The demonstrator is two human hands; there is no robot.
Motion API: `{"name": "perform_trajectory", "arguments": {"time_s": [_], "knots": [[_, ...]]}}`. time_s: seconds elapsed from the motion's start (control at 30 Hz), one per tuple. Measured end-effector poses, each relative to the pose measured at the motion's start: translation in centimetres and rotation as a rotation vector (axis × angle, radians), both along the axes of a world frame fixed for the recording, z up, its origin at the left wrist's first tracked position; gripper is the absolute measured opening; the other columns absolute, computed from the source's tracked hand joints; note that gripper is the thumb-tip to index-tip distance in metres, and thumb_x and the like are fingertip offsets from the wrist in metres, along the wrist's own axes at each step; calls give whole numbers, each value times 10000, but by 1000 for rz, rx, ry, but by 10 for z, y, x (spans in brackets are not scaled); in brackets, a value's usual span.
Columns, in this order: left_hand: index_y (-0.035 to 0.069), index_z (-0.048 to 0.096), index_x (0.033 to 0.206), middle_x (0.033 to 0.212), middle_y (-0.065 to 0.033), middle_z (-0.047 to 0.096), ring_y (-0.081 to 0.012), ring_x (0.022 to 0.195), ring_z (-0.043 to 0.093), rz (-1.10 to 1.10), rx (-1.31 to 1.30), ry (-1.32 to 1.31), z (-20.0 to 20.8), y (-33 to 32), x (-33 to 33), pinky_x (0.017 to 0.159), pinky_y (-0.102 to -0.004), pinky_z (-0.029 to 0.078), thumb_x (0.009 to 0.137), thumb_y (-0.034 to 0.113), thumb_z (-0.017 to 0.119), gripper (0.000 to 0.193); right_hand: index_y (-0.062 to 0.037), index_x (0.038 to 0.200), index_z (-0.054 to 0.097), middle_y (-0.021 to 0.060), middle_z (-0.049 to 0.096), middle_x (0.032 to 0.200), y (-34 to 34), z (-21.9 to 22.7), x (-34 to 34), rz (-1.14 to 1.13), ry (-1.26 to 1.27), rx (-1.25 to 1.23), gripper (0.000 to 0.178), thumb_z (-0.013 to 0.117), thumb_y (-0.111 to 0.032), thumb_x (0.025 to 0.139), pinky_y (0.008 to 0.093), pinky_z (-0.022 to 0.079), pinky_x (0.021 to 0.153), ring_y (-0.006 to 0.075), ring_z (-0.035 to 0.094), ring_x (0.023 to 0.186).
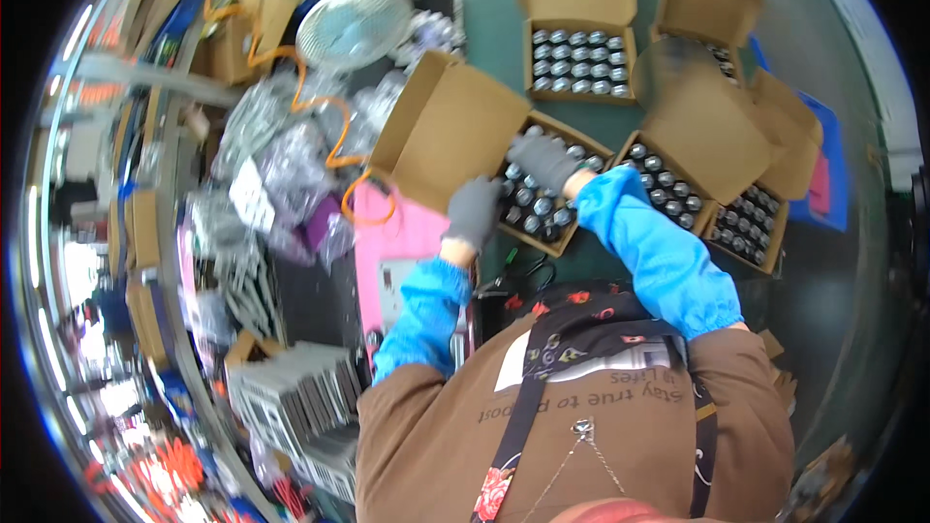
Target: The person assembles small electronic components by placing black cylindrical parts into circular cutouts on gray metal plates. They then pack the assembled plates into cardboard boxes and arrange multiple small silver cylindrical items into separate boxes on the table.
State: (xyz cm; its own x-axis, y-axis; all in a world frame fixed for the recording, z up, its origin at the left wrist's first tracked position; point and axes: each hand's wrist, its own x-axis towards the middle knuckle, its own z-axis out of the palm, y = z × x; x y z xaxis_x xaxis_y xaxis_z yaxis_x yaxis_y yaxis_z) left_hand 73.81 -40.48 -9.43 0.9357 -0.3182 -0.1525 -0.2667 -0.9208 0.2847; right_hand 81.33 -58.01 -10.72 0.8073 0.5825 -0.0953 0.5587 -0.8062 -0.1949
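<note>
Grey gloves cover both my hands, and blue sleeve covers reach up my forearms. In front of me stands an open cardboard box (557, 245) holding rows of shiny metal-topped cylinders (524, 197). My left hand (475, 210) is at the box's left edge, beside its raised lid (450, 131). Its fingers are bent and closed; what they hold, if anything, is hidden. My right hand (544, 163) reaches over the box's upper part, above the cylinders. Those fingers are drawn together near the far left corner, and I cannot make out what is in them.
More open boxes of cylinders stand at the far side (578, 58) and to the right (668, 184). Green-handled scissors (511, 258) lie near my body. Leftward are a pink sheet (373, 232), plastic bags (291, 165), an orange air hose (339, 126), a fan (354, 24) and stacked grey panels (291, 392).
</note>
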Motion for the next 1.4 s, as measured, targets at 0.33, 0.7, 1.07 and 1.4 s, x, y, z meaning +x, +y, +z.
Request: {"name": "perform_trajectory", "arguments": {"time_s": [0.33, 0.7, 1.07, 1.4], "knots": [[152, 719, 1028, 955, -129, 733, -341, 908, 717, -95, 508, 255, 3, -12, 6, 735, -497, 553, 926, 301, 577, 229, -113, 888, 708, 76, 661, 923, -22, -4, -44, 90, -367, 194, 123, 615, -162, 823, 429, 531, 701, 274, 662, 890], [65, 658, 1078, 1060, -219, 711, -402, 998, 685, -65, 434, 328, 17, -18, 2, 833, -513, 532, 888, 395, 669, 381, -27, 798, 733, 143, 648, 845, -46, -43, -132, 159, -174, 120, 175, 626, -164, 769, 422, 497, 601, 321, 615, 804], [73, 671, 949, 918, -157, 706, -358, 890, 696, 53, 179, 133, 16, -10, -11, 739, -491, 552, 818, 218, 671, 195, -133, 772, 716, 27, 680, 779, -24, -9, -119, 341, -140, -7, 97, 633, -179, 792, 383, 506, 632, 237, 655, 814], [118, 704, 1037, 886, -159, 720, -370, 863, 706, 109, 131, 194, -7, -10, -7, 739, -473, 561, 867, 149, 612, 196, -99, 1043, 678, 98, 660, 938, -44, 47, -122, -23, 272, 370, 237, 670, -187, 823, 445, 498, 793, 311, 624, 971]]}}
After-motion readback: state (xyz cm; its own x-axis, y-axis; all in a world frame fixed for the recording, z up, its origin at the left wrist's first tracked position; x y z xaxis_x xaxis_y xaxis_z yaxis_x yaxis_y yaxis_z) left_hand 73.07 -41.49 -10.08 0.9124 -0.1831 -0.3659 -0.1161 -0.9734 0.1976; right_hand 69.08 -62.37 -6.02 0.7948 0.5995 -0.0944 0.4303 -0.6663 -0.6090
